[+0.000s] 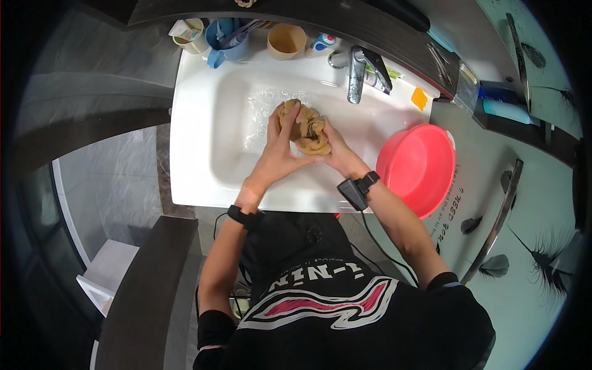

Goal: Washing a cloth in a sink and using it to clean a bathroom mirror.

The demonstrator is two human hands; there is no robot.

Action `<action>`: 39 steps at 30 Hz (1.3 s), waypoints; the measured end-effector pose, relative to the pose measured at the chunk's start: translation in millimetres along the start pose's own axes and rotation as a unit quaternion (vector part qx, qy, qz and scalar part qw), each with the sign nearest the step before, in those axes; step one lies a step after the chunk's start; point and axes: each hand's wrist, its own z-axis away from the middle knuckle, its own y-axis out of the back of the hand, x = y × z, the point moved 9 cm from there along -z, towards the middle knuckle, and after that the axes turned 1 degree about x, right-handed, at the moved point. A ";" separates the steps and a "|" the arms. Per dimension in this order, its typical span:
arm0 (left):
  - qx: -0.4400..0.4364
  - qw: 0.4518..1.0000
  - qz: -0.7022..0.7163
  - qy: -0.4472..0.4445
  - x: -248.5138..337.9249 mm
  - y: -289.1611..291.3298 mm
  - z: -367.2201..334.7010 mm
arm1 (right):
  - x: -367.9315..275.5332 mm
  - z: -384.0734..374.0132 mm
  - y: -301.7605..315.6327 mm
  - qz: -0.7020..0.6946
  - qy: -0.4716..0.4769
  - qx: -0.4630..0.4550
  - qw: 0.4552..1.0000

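A bunched, yellowish-brown cloth (316, 147) is held over the white sink (192, 129), with a dark patch showing among its folds. My left hand (277, 151) grips it from the left, fingers laid over its top. On the other side, my right hand (336, 145) is closed around its right edge, though some of those fingers are hidden behind it. Water (258, 117) with bubbles shows in the basin just left of the cloth. The chrome faucet (356, 80) stands behind and to the right of my hands.
Along the sink's back edge stand a pale cup (191, 44), a blue mug (227, 52) with toothbrushes, a tan cup (286, 42) and a small blue-white bottle (323, 42). A pink plastic basin (414, 163) sits to the right. A yellow piece (419, 98) lies on the right corner.
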 end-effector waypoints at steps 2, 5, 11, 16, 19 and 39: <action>0.041 0.999 -0.013 -0.006 -2.4 -7.0 -8.8 | 11.9 -21.6 7.5 -0.081 0.019 -0.061 0.995; 0.101 0.995 0.000 0.023 -18.7 -1.8 -14.6 | 23.0 -21.0 14.7 0.127 -0.037 0.021 0.991; 0.119 0.987 -0.106 -0.015 5.1 -12.6 -22.0 | -13.4 -21.4 15.7 -0.007 0.041 -0.003 0.999; 0.140 0.984 0.049 0.103 -24.6 12.4 -4.3 | -6.3 -1.1 3.9 0.255 0.017 0.027 0.966; -0.021 0.957 0.158 0.244 -41.8 2.4 -5.0 | 5.4 0.8 33.1 0.149 -0.024 -0.016 0.988; 0.231 0.896 0.273 0.264 -89.7 -63.3 4.4 | -10.7 10.8 42.9 0.319 0.325 0.137 0.880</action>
